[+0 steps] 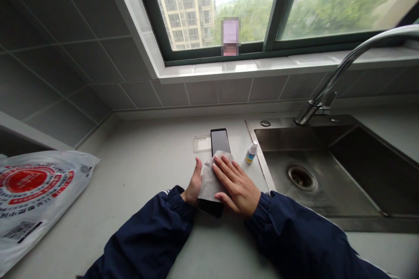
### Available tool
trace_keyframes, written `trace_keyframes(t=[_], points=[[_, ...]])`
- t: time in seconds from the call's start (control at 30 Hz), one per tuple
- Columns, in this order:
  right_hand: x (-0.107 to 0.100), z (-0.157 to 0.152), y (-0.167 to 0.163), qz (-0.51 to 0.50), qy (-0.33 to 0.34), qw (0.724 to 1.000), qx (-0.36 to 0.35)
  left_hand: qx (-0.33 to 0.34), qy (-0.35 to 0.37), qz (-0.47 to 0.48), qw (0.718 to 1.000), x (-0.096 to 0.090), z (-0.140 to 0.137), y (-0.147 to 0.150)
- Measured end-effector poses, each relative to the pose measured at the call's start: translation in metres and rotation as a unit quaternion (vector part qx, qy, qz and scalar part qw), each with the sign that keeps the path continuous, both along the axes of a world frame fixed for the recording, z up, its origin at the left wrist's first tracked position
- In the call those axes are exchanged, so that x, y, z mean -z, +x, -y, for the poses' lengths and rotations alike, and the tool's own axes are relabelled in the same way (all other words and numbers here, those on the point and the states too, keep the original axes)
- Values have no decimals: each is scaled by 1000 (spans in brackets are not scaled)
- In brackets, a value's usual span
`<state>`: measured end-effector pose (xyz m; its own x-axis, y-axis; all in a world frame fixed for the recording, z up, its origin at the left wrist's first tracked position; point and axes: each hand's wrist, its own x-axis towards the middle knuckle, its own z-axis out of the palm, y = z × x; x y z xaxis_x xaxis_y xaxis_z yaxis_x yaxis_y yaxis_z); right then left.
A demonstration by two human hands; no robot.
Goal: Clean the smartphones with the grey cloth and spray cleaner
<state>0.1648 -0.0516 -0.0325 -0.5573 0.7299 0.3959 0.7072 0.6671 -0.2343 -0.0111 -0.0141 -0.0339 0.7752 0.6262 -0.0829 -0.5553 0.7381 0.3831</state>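
A grey cloth (209, 184) with a zigzag edge lies over a dark phone (210, 208), whose lower end sticks out below it. My left hand (192, 185) grips this phone at its left side, thumb pointing up and the other fingers hidden under it. On top of the cloth my right hand (238, 186) lies flat, fingers stretched out and thumb apart. Just beyond them, a second phone (220, 140) rests screen up on the counter, partly covered by the cloth. Its neighbour on the left is a clear phone case (202, 144). A small white spray bottle (251, 152) stands to the right.
A steel sink (275, 163) with a curved faucet (330, 74) takes up the right side, its rim close to the bottle. On the left lies a white plastic bag (42, 196) with red print. Behind the pale counter (144, 170) are tiles and a window.
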Motion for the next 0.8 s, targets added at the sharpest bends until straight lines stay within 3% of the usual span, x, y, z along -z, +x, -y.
trace_keyframes(t=[0.43, 0.8], points=[[4, -1, -1, -22, -1, 1000, 13, -34, 15, 20, 999, 0, 2, 5], [1, 10, -10, 2, -36, 998, -55, -46, -33, -78, 995, -11, 4, 0]])
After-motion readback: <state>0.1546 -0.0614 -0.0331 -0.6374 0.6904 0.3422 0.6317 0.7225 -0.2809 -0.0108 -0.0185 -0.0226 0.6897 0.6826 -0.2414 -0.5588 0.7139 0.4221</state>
